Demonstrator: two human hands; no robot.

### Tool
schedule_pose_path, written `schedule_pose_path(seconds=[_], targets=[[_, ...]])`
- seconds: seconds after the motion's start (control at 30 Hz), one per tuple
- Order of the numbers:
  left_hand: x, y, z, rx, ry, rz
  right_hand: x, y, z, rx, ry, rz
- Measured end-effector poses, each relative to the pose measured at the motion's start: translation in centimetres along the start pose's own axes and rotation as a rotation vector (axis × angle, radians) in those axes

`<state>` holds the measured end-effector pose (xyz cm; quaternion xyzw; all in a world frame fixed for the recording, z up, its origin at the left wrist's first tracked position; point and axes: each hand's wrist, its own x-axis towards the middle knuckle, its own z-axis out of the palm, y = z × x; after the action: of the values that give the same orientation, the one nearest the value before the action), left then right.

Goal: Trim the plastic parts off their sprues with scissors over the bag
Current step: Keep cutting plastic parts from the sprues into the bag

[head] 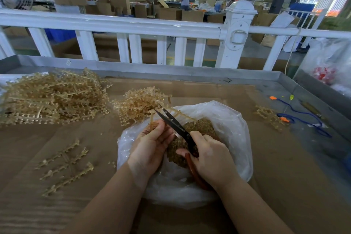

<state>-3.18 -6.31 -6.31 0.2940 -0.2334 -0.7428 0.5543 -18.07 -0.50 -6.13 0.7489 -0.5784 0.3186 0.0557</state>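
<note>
head view: i see left hand (150,144) pinching sprue (175,115), right hand (210,155) gripping scissors (173,122); bag (231,131) part-filled, big pile (51,98) untrimmed.

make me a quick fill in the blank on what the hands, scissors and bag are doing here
1. The right hand grips the ____ by their red-brown handles.
2. The left hand holds a sprue above the clear plastic ____.
3. The blades of the scissors stand ____ around the sprue.
4. The biggest pile of sprues lies on the person's ____ side of the table.

Missing words: scissors; bag; open; left
</note>
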Motion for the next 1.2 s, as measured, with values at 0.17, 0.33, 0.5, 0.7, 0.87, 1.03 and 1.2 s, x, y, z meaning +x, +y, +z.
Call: schedule_pose_path(seconds=[0.17, 0.33, 0.5, 0.7, 0.87, 1.03, 1.2], targets=[[-0.21, -0.02, 0.22, -0.001, -0.006, 0.021, -0.12, 0.04, -0.2, -0.002, 0.011, 0.0], [-0.52, 0.04, 0.55, 0.035, 0.001, 0.026, -0.28, 0.0, -0.38, -0.009, 0.007, -0.005], [-0.81, -0.07, 0.87, 0.114, -0.012, 0.019, -0.45, -0.02, -0.43, -0.019, -0.002, 0.005], [-0.92, -0.03, 0.79, 0.155, -0.076, -0.013, -0.41, -0.15, -0.5, -0.011, 0.004, 0.021], [-0.91, 0.02, 0.69, 0.099, -0.076, 0.029, -0.66, -0.2, -0.45, 0.04, 0.039, 0.047], [-0.68, -0.01, 0.74, 0.05, -0.006, 0.028, -0.67, -0.2, -0.42, 0.026, 0.02, 0.058], [-0.57, 0.22, 0.79, 0.028, -0.005, 0.001, -0.66, -0.11, -0.24, -0.007, -0.002, 0.052]])
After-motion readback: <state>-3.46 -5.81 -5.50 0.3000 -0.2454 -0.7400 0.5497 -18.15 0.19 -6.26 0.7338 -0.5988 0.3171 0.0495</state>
